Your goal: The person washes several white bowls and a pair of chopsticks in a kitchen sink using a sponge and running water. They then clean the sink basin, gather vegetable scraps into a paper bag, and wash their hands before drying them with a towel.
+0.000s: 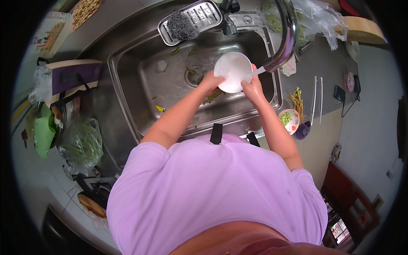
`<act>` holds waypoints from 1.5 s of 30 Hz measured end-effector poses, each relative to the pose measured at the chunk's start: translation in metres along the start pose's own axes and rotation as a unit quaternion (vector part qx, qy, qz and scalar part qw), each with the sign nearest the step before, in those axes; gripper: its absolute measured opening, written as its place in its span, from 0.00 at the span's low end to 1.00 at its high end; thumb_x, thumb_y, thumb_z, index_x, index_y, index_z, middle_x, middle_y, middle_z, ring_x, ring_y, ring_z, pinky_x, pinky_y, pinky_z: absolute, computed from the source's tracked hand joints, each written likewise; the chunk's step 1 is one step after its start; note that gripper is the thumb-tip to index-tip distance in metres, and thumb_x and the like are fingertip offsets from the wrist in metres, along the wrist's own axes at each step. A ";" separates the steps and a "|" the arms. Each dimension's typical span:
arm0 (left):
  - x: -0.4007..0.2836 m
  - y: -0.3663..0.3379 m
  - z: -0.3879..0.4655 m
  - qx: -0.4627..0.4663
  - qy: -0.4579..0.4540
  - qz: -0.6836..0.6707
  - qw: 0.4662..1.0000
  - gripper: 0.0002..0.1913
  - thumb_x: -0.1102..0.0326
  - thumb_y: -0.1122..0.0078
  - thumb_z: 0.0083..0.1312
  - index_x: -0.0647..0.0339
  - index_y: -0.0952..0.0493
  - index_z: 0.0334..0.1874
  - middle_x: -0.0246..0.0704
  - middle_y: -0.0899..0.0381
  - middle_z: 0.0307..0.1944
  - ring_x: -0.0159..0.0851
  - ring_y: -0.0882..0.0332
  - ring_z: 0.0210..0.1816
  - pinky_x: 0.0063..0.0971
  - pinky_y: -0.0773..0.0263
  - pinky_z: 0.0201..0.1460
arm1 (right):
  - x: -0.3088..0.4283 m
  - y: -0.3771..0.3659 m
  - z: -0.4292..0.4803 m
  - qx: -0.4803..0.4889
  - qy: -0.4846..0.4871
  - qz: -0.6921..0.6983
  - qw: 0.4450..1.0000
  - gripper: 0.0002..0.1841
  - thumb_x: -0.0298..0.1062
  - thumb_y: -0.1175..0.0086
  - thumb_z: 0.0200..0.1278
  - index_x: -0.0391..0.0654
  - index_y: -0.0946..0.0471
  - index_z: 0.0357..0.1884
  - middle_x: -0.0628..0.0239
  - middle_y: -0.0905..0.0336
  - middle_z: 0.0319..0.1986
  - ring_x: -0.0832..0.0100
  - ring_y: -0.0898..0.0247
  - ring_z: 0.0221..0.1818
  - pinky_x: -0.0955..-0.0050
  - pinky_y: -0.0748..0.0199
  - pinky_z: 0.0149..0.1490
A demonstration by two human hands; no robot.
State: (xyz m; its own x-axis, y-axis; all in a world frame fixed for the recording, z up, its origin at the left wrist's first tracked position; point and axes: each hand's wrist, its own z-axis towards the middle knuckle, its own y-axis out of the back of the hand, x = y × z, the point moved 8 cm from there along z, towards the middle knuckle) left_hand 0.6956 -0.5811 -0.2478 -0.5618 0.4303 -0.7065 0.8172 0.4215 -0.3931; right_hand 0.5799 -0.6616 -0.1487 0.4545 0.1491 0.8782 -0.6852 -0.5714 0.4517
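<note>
A white bowl (pixel 234 67) is held over the stainless steel sink (pixel 165 83), its hollow turned up towards me. My left hand (pixel 212 82) grips the bowl's lower left rim, thumb on the inner side. On the right rim, my right hand (pixel 254 90) holds with its thumb over the edge. From the curved chrome faucet spout (pixel 287 44), a stream of water (pixel 257 71) runs into the bowl. The fingers beneath the bowl are mostly hidden. Green scraps (pixel 174 51) lie on the wet sink floor around the drain (pixel 192 77).
A steel rack (pixel 207 14) with a wire scouring pad (pixel 181 26) spans the sink's far edge. Right of the sink are a patterned bowl of chopped green pieces (pixel 286 118), chopsticks (pixel 314 100) and a plastic bag (pixel 318 19). Bagged greens (pixel 81 143) lie at left.
</note>
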 end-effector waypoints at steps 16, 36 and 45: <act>-0.023 -0.018 -0.040 0.040 0.077 -0.078 0.993 0.35 0.83 0.53 0.45 0.59 0.41 0.62 0.43 0.33 0.54 0.50 0.32 0.54 0.46 0.32 0.54 | -0.027 0.029 -0.004 0.094 -0.265 0.078 0.957 0.19 0.30 0.54 0.54 0.44 0.29 0.51 0.67 0.25 0.35 0.74 0.29 0.36 0.77 0.29 0.33; -0.173 0.041 -0.235 0.018 -0.447 0.711 0.543 0.30 0.73 0.50 0.54 0.35 0.35 0.60 0.39 0.35 0.54 0.50 0.33 0.51 0.34 0.28 0.51 | 0.030 0.052 0.196 0.066 0.052 -0.119 0.989 0.21 0.48 0.54 0.64 0.37 0.24 0.28 0.69 0.29 0.17 0.77 0.36 0.20 0.75 0.40 0.27; -0.275 0.133 -0.433 -0.193 -0.508 0.750 0.378 0.28 0.74 0.45 0.50 0.41 0.29 0.56 0.38 0.34 0.53 0.47 0.33 0.53 0.33 0.32 0.56 | 0.005 0.019 0.076 0.181 -0.044 -0.123 0.975 0.16 0.37 0.49 0.62 0.38 0.27 0.46 0.67 0.25 0.31 0.78 0.33 0.30 0.77 0.33 0.36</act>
State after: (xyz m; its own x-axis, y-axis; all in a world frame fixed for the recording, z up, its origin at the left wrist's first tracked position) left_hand 0.9028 -0.2981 0.1492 0.9949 -0.0301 0.0964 -0.0701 0.4805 0.8742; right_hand 0.6122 -0.7327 -0.1478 0.6381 0.2575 0.7256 -0.3097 -0.7770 0.5481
